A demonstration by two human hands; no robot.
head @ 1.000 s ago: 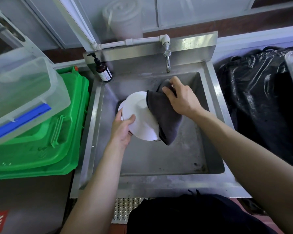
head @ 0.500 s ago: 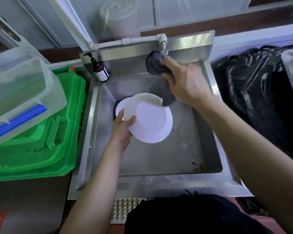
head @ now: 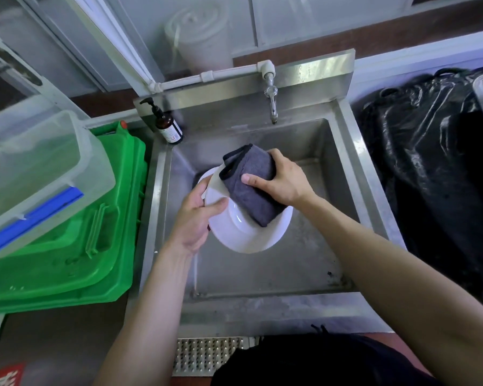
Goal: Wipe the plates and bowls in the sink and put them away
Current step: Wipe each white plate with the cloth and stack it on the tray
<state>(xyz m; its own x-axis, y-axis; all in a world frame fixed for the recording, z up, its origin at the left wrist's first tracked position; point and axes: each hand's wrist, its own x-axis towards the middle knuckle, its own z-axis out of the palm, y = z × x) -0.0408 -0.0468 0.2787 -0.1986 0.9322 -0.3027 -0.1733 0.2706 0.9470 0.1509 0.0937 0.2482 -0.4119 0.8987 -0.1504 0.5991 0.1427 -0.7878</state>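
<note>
Plate (head: 243, 235): white, round, glossy, with a shallow well and a broad rim; it was held tilted above the basin of the sink (head: 262, 277); sink of dull stainless steel, square, with a stained floor and a raised back panel. Cloth (head: 248, 185): grey, folded thick, nubbly pile, dark binding along its edges; it lay across the upper part of the plate, covering much of the well. Left hand (head: 195, 218): gripped the plate's left rim, thumb on the upper face, fingers curled behind the edge. Right hand (head: 279, 182): clamped the cloth, thumb on top and fingers wrapped over its far side, pressing it against the plate. A second white rim showed just behind the plate at its upper left; what it belonged to could not be told. Tap (head: 271, 98): metal, fed by a white pipe, above the basin's back wall. Pump bottle (head: 169, 128): brown, labelled, on the sink's back left corner. Green bin lid (head: 76, 254): moulded plastic, left of the sink; clear plastic box (head: 37, 174) with a blue latch resting over it. Black plastic bag (head: 435, 168): crinkled, shiny, right of the sink.
</note>
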